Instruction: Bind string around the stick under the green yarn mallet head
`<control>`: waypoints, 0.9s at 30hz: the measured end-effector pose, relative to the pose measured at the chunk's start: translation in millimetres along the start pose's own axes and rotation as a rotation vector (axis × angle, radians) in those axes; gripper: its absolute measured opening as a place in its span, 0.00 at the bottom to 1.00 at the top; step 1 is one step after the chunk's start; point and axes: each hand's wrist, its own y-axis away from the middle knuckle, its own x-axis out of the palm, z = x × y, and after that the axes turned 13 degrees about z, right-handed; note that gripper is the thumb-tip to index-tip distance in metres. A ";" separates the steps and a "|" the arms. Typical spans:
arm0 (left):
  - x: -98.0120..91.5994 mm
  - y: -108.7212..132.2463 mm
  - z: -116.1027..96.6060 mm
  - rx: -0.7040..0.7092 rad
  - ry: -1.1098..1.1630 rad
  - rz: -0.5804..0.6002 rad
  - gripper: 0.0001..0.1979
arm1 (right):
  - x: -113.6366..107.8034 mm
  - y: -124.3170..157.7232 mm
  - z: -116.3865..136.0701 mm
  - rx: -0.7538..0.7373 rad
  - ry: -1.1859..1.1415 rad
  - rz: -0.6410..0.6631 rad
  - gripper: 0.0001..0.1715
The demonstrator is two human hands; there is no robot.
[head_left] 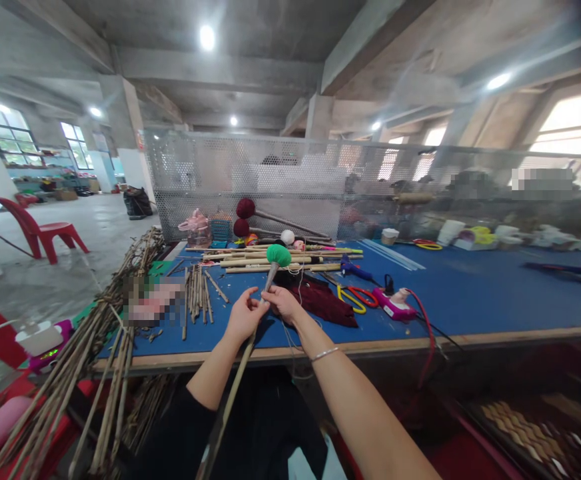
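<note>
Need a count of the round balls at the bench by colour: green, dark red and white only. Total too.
Green ball, on the held stick: 1
Dark red balls, by the mesh screen: 2
White ball, behind the green one: 1
Total: 4

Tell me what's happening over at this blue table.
A person is holding a long stick in both hands, the left hand and the right hand close together below its rounded green head. The stick slants down past the table's edge toward the person's body. On the blue table lie short sticks and some dark red cloth.
</note>
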 end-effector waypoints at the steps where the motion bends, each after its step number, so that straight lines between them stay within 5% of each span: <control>1: 0.8 0.1 0.5 0.019 -0.041 -0.026 0.32 | -0.6 -0.5 -0.8 0.000 -0.003 -0.001 0.19; 12: 1.9 0.1 -1.9 -0.111 0.063 0.035 0.37 | 0.4 2.2 0.4 0.016 0.013 0.035 0.18; 20: 0.8 2.3 -1.4 0.051 -0.155 -0.159 0.34 | 2.5 3.0 2.2 -0.008 0.051 -0.039 0.16; 27: -2.4 0.0 -1.4 -0.065 0.109 0.011 0.33 | 1.1 5.1 3.4 0.010 -0.026 0.022 0.18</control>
